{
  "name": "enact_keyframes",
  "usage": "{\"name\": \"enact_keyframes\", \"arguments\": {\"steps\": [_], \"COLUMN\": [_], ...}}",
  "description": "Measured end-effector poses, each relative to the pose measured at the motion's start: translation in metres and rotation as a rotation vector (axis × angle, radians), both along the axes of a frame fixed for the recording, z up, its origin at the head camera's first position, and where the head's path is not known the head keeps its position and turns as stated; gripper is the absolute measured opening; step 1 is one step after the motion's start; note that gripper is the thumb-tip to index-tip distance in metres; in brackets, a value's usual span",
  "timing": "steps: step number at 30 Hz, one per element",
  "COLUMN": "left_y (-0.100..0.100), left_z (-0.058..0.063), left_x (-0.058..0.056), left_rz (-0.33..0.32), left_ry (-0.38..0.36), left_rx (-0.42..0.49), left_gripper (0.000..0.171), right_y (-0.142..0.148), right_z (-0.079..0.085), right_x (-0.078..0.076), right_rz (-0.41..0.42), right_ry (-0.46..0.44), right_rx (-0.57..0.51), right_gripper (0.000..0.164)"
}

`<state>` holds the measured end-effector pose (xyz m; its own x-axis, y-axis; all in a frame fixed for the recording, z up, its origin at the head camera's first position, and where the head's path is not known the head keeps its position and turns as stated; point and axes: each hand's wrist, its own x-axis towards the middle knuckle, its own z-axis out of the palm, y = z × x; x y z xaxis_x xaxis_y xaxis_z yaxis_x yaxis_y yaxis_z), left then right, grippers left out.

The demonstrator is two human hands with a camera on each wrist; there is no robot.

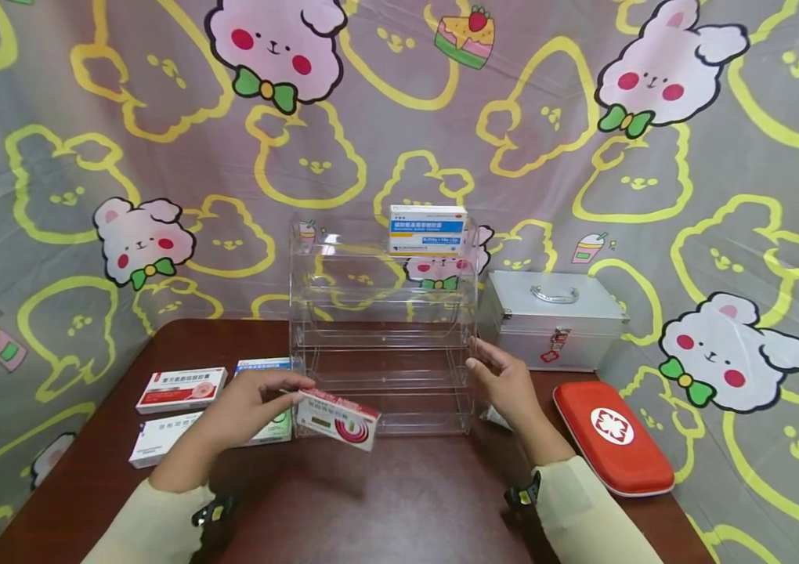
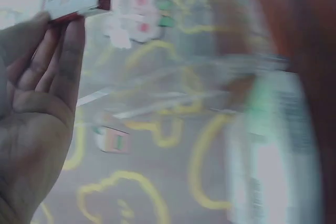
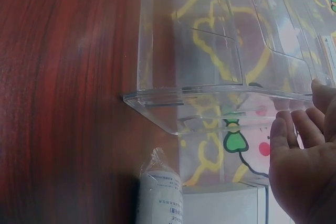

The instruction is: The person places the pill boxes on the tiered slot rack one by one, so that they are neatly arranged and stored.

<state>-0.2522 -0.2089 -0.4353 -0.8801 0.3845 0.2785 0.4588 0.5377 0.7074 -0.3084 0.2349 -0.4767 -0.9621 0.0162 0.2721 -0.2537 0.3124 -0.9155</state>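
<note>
1. Pinches the red-and-white medicine box [image 1: 338, 419] at its upper left corner, with thumb and fingers of the left hand [image 1: 253, 403] clamped on it; carries it just right of those fingertips, above the tabletop [image 1: 410, 501] and before the clear rack [image 1: 381, 338].
2. Should weigh little and feel stiff yet thin-walled, probably folded card (contents unseen, so possibly something breakable inside). May slip on its smooth faces, and could crease under a hard squeeze.
3. Best gripped lightly across its narrow thickness; nearer the middle than these fingertips, for less droop.
4. Shows a white front with printed characters, a red upper edge, a small dull-gold bar and, farthest from the left fingers, reddish-pink rings. Tilts, with the far end lower.
5. Reaches the rack's side with the right hand [image 1: 510, 385], with thumb parted from fingers; cannot tell whether clamped on the edge or merely resting against it.
</note>
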Motion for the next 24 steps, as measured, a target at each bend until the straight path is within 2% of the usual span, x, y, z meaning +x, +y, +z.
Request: {"name": "enact_keyframes", "arguments": {"steps": [4, 7, 9, 12, 17, 19, 21, 24], "left_y": [0.008, 0.012, 0.016, 0.024, 0.037, 0.039, 0.041, 0.041], "left_z": [0.045, 0.079, 0.099, 0.124, 0.152, 0.160, 0.168, 0.175], "left_x": [-0.015, -0.030, -0.043, -0.063, -0.095, -0.106, -0.116, -0.126], "left_rz": [0.042, 0.073, 0.091, 0.126, 0.157, 0.188, 0.217, 0.287], "left_ry": [-0.005, 0.049, 0.094, 0.148, 0.164, 0.197, 0.229, 0.264], "left_rx": [0.096, 0.153, 0.243, 0.408, 0.696, 0.710, 0.674, 0.508], "left_gripper": [0.026, 0.028, 0.029, 0.031, 0.029, 0.029, 0.029, 0.031], "right_y": [0.001, 0.001, 0.001, 0.002, 0.002, 0.001, 0.001, 0.001], "right_z": [0.000, 0.001, 0.000, 0.000, -0.001, -0.001, -0.001, -0.003], "right_x": [-0.001, -0.001, -0.001, -0.001, -0.001, -0.001, -0.001, 0.001], "right_rz": [-0.004, -0.002, -0.002, -0.010, -0.017, -0.011, -0.011, -0.012], "right_ry": [-0.004, -0.003, -0.001, 0.002, 0.009, 0.014, 0.015, 0.003], "right_rx": [0.006, 0.005, 0.005, 0.011, 0.011, 0.009, 0.007, 0.016], "right_gripper": [0.049, 0.050, 0.050, 0.049, 0.049, 0.049, 0.049, 0.050]}}
